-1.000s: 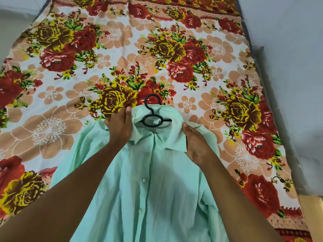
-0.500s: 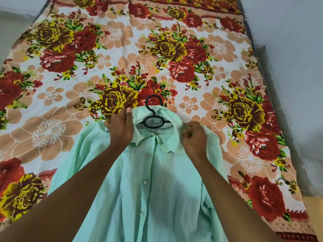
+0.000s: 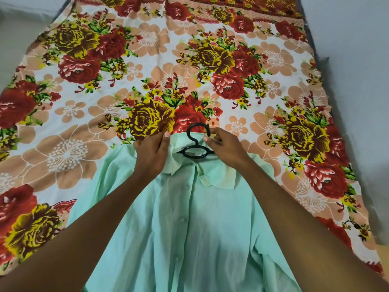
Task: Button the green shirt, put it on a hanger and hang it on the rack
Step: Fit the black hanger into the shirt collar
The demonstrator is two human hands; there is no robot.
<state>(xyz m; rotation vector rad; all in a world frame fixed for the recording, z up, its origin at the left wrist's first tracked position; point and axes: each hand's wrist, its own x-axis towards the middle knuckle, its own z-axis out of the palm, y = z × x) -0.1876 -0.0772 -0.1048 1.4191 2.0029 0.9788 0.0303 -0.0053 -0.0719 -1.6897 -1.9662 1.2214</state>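
The left hand [image 3: 150, 152] has its grip closed on the left side of the collar [image 3: 210, 175], thumb on top and fingers curled under the pale fabric, pinching it just beside the hanger's neck. The right hand [image 3: 226, 147] lies on the collar's right side with its grip half closed: thumb and forefinger meet at the tip of the hook, touching it, though whether they truly clasp the hook or only pinch the cloth beneath it I cannot tell. Between the two hands sits the black hanger [image 3: 194, 151], its hook pointing away from the person and its oval neck loop showing in the collar opening; the shoulder arms are hidden inside the garment. The green shirt [image 3: 189, 228] lies flat, front up, on the bed, collar farthest from the person, its placket running down the middle with small buttons [image 3: 182, 219] that appear done up. Both bare forearms reach over the shirt's body from the near edge. Under everything is a bedsheet [image 3: 67, 148] printed with red and yellow roses and peach blossoms, and a pale wall [image 3: 353, 60] borders the bed on the right.
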